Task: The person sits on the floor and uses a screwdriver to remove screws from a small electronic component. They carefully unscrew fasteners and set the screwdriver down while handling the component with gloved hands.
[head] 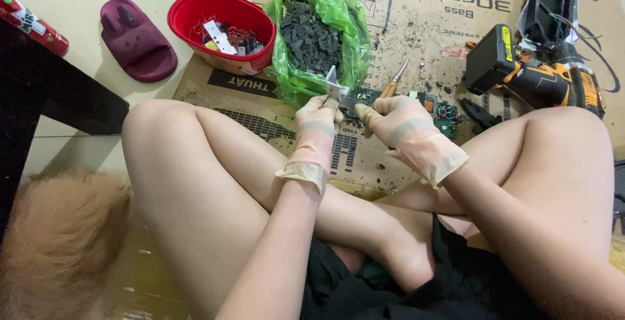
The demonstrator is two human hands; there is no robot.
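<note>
A red bowl (221, 30) of scraps beside a green bag (319, 33); maroon slipper (137, 40); cordless drill (534, 76) on cardboard (416, 7)

Flattened brown printed carton (416, 7) underneath; green bag (345, 14)
</note>
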